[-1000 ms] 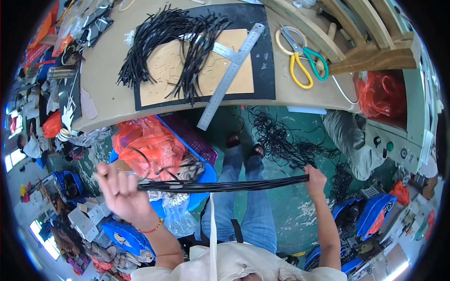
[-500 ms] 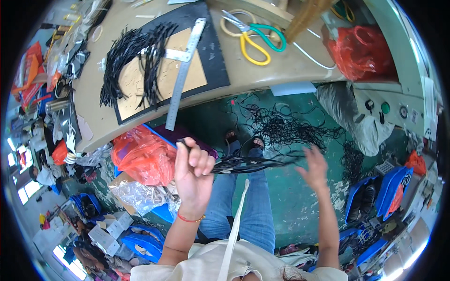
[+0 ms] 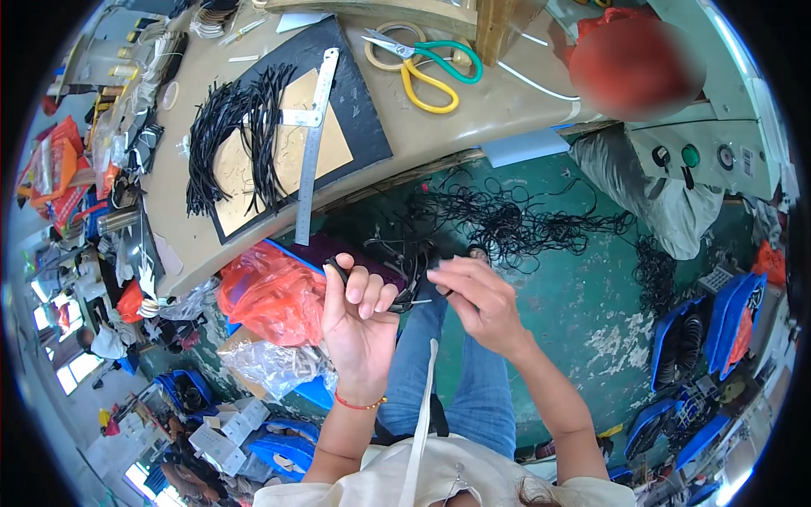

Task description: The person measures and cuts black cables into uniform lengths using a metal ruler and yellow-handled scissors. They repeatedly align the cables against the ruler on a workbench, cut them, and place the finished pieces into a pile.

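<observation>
My left hand (image 3: 361, 325) is raised in front of me, palm up and fingers curled, closed on a bunch of thin black strips (image 3: 411, 260). A short dark end pokes out between thumb and forefinger. The strips pass behind the fingers and trail loosely between my hands; where they end I cannot tell against the dark background. Close by on the right is my right hand (image 3: 481, 306), fingers pinched together, with something dark, seemingly the strips, at the fingertips. Those fingertips are slightly blurred.
On the table (image 3: 473, 122) ahead, a metal square ruler (image 3: 311, 173) lies over a tan board (image 3: 334, 148), a dark mat (image 3: 363, 127) and more black strips (image 3: 207, 165). Scissors (image 3: 414, 59) lie right of them. Tangled strips (image 3: 524, 215) cover the floor; a red plastic bag (image 3: 270, 296) sits left.
My right hand has come left, close to my left hand, its spread fingers now pinched. The strips, stretched out rightward before, now hang bunched between the hands. The view has shifted slightly.
</observation>
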### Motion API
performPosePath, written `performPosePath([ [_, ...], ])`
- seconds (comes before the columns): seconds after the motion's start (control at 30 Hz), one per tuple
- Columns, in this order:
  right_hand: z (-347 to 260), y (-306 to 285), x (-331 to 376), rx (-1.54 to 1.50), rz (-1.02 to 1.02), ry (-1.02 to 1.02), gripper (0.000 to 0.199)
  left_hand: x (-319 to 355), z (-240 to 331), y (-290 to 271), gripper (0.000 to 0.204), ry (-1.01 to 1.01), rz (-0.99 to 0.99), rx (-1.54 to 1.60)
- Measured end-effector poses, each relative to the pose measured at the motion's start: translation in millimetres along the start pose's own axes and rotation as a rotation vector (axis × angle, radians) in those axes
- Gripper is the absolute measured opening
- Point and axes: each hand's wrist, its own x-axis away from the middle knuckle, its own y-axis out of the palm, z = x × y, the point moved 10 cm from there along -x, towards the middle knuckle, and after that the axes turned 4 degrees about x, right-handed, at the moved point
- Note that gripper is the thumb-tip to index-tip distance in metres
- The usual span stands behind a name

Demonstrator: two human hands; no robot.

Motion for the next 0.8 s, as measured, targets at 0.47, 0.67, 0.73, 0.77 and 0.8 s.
performPosePath([
  [0.47,-59,13,-4,0.358,0.131,-0.293,0.029,4,23,10,0.025,0.098,-0.032,-0.212],
  [0.67,-71,12,1,0.465,0.179,-0.255,0.028,8,28,16,0.025,0.19,-0.073,-0.354],
  [0.73,-72,16,3,0.407,0.16,-0.251,0.028,9,29,15,0.024,0.203,-0.065,-0.336],
  [0.77,-72,18,4,0.38,0.152,-0.25,0.029,9,30,15,0.024,0.208,-0.063,-0.326],
  [0.8,-70,21,5,0.313,0.121,-0.229,0.03,9,31,15,0.024,0.213,-0.067,-0.323],
])
